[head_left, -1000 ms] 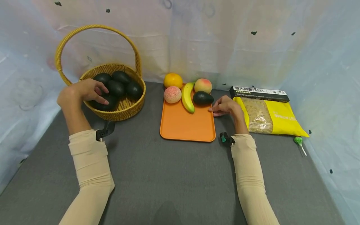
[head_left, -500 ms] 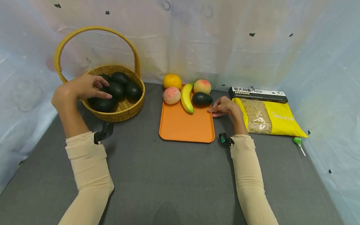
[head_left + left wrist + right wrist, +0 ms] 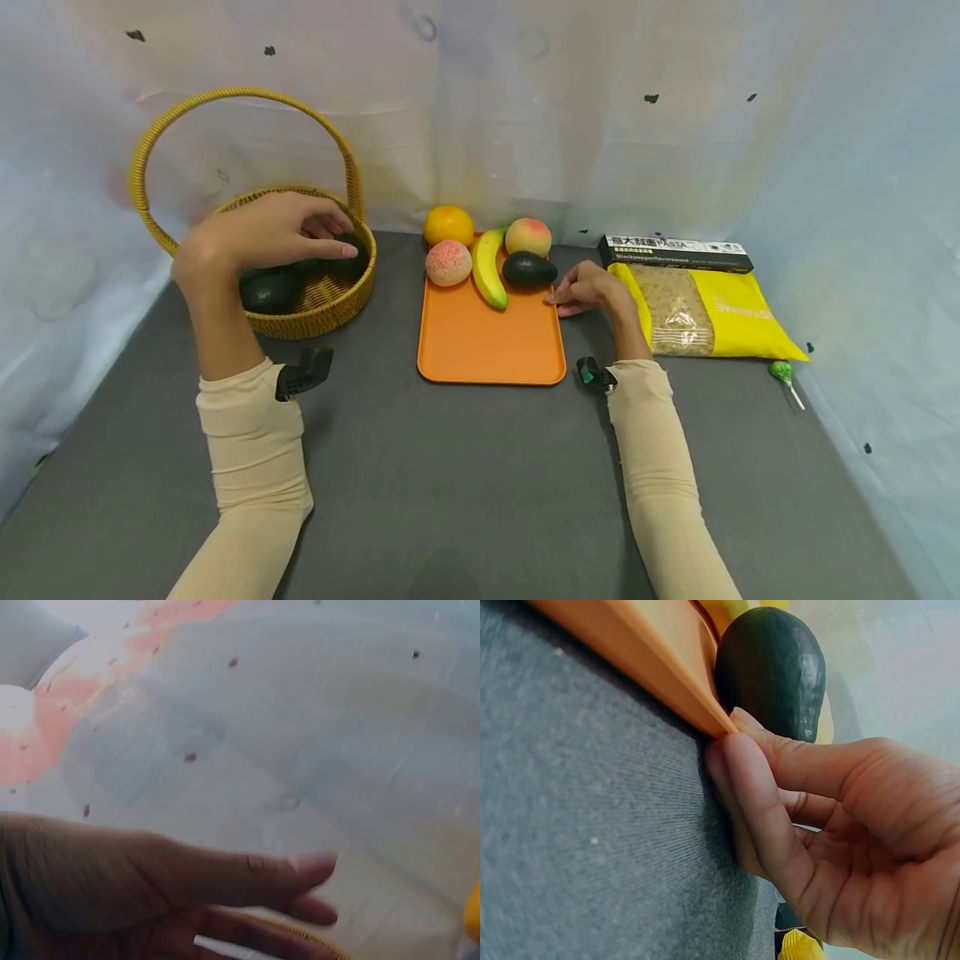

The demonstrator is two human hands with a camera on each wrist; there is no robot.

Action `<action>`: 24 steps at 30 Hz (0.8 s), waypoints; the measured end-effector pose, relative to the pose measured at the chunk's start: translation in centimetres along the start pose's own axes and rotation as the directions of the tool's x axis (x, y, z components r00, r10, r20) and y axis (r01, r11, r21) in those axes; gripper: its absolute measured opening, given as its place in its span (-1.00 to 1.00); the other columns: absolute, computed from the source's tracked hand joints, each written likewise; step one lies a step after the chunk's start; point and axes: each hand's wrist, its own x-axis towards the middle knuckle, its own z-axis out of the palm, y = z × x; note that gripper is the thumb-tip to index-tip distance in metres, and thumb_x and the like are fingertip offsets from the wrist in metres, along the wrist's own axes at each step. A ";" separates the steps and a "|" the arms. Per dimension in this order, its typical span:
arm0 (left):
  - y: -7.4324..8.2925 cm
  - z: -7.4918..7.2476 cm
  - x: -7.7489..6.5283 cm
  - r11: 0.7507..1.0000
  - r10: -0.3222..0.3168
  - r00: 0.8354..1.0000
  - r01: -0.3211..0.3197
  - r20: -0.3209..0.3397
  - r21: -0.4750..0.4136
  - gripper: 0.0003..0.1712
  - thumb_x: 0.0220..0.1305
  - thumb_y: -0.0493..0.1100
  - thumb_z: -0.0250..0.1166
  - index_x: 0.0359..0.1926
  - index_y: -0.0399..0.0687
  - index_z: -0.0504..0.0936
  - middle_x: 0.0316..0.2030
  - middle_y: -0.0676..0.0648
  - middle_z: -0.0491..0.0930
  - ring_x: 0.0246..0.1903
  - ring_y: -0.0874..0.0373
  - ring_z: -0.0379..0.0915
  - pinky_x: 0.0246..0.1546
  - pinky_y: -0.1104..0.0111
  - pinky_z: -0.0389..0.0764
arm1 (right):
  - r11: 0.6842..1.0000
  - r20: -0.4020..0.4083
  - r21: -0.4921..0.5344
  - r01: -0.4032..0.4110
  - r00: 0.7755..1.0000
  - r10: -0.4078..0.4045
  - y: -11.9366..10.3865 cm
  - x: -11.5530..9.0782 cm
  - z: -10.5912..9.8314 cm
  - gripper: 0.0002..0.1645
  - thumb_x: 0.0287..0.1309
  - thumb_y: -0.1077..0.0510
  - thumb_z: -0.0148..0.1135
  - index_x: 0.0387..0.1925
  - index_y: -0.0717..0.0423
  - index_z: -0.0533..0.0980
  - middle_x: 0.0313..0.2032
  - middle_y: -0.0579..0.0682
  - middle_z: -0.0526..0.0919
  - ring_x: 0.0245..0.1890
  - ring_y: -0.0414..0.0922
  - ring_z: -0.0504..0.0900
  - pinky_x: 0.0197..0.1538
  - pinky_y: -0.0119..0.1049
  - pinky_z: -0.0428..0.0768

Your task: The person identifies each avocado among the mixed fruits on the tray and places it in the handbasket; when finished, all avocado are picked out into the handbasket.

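Over the wicker basket [image 3: 318, 322] on the left hovers my left hand [image 3: 262, 233], thumb and fingers reaching right with nothing visible between them. Dark green avocados [image 3: 270, 290] lie in the basket, partly hidden under that hand. In the left wrist view the thumb [image 3: 262, 877] is extended above the fingers. My right hand [image 3: 588, 287] pinches the right rim of an orange tray [image 3: 491, 350] between thumb and fingers, clearly seen in the right wrist view. Beside those fingertips on the tray lies one avocado [image 3: 772, 667], next to a banana [image 3: 488, 271] and a peach [image 3: 528, 237].
An orange fruit [image 3: 448, 225] and a speckled pink peach [image 3: 448, 263] sit at the tray's back left. To the right are a yellow pasta bag [image 3: 738, 317], a black pasta box [image 3: 675, 253] and a green lollipop [image 3: 781, 372]. A pale curtain [image 3: 510, 108] hangs behind.
My left hand has risen from among the avocados and moved right across the basket. The right hand keeps its pinch on the tray rim. The head view has shifted slightly.
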 end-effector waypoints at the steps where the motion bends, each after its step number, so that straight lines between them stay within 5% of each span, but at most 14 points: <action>1: 0.3 0.1 0.2 0.999 0.031 1.000 -0.031 0.001 -0.010 -0.47 0.50 0.09 0.29 0.29 -0.14 0.60 0.16 -0.22 0.69 0.15 -0.12 0.63 0.23 -0.08 0.58 | 1.000 0.003 0.001 -0.004 1.000 0.004 0.0 0.0 0.2 -0.70 0.28 0.16 0.47 -0.11 0.34 0.67 -0.48 -0.08 0.73 -0.51 -0.26 0.78 -0.24 -0.37 0.77; 7: 2.9 1.0 2.4 0.985 0.170 0.984 -0.172 -0.052 -0.028 -0.42 0.50 0.05 0.30 0.41 -0.06 0.50 0.22 -0.20 0.67 0.20 -0.12 0.63 0.26 -0.07 0.58 | 1.000 0.004 0.011 -0.004 1.000 0.004 0.0 0.2 0.5 -0.74 0.29 0.20 0.45 -0.12 0.34 0.67 -0.47 -0.05 0.72 -0.50 -0.24 0.77 -0.23 -0.35 0.78; 9: 4.0 2.2 4.4 0.964 0.255 0.956 -0.262 -0.143 -0.037 -0.35 0.46 0.03 0.35 0.46 -0.05 0.45 0.27 -0.21 0.63 0.23 -0.12 0.60 0.29 -0.06 0.57 | 1.000 -0.006 0.009 0.002 1.000 -0.002 0.1 0.1 0.3 -0.75 0.29 0.21 0.44 -0.13 0.35 0.67 -0.46 -0.05 0.73 -0.50 -0.24 0.77 -0.24 -0.36 0.78; 11: 5.2 4.1 7.2 0.919 0.369 0.887 -0.393 -0.279 -0.034 -0.29 0.39 -0.02 0.43 0.47 -0.08 0.44 0.31 -0.22 0.58 0.27 -0.12 0.55 0.33 -0.04 0.54 | 1.000 -0.016 0.001 0.005 1.000 -0.005 0.2 0.0 0.0 -0.76 0.31 0.21 0.43 -0.14 0.35 0.67 -0.45 -0.05 0.73 -0.50 -0.24 0.77 -0.25 -0.37 0.78; 14: 6.9 7.5 11.6 0.841 0.495 0.748 -0.541 -0.442 0.027 -0.26 0.32 -0.03 0.49 0.44 -0.10 0.47 0.37 -0.21 0.50 0.36 -0.09 0.45 0.42 0.05 0.48 | 1.000 -0.014 0.001 0.002 1.000 -0.002 0.2 -0.2 -0.4 -0.74 0.30 0.19 0.44 -0.12 0.35 0.66 -0.45 -0.07 0.73 -0.49 -0.26 0.78 -0.24 -0.37 0.78; 15: 7.4 8.7 12.9 0.823 0.524 0.716 -0.565 -0.461 0.059 -0.26 0.31 -0.01 0.50 0.43 -0.11 0.49 0.39 -0.21 0.48 0.39 -0.10 0.42 0.45 0.05 0.45 | 1.000 -0.013 0.000 0.001 1.000 -0.001 0.1 -0.1 -0.4 -0.73 0.30 0.18 0.44 -0.11 0.34 0.66 -0.45 -0.07 0.73 -0.49 -0.26 0.78 -0.23 -0.37 0.78; 16: 7.8 9.8 14.0 0.812 0.545 0.701 -0.579 -0.460 0.081 -0.27 0.32 0.01 0.49 0.42 -0.11 0.50 0.42 -0.22 0.45 0.42 -0.11 0.39 0.47 0.04 0.42 | 1.000 -0.011 0.000 0.000 1.000 0.000 0.1 -0.1 -0.4 -0.73 0.30 0.18 0.44 -0.11 0.33 0.67 -0.46 -0.07 0.73 -0.49 -0.26 0.78 -0.23 -0.37 0.78; 18: 8.2 12.0 15.6 0.804 0.575 0.709 -0.583 -0.408 0.120 -0.26 0.35 0.07 0.45 0.45 -0.07 0.48 0.46 -0.24 0.39 0.47 -0.14 0.33 0.52 0.03 0.37 | 1.000 -0.011 0.004 -0.002 1.000 0.002 0.1 0.0 -0.1 -0.72 0.29 0.17 0.45 -0.10 0.32 0.68 -0.47 -0.07 0.74 -0.49 -0.26 0.79 -0.23 -0.37 0.78; 24: 7.7 15.8 17.4 0.826 0.564 0.797 -0.544 -0.217 0.150 -0.21 0.41 0.13 0.38 0.52 -0.02 0.39 0.55 -0.28 0.23 0.49 -0.19 0.30 0.50 -0.04 0.39 | 1.000 -0.020 -0.009 0.009 1.000 -0.009 0.0 0.4 0.5 -0.78 0.31 0.17 0.44 -0.17 0.29 0.72 -0.42 -0.05 0.76 -0.48 -0.24 0.79 -0.22 -0.36 0.78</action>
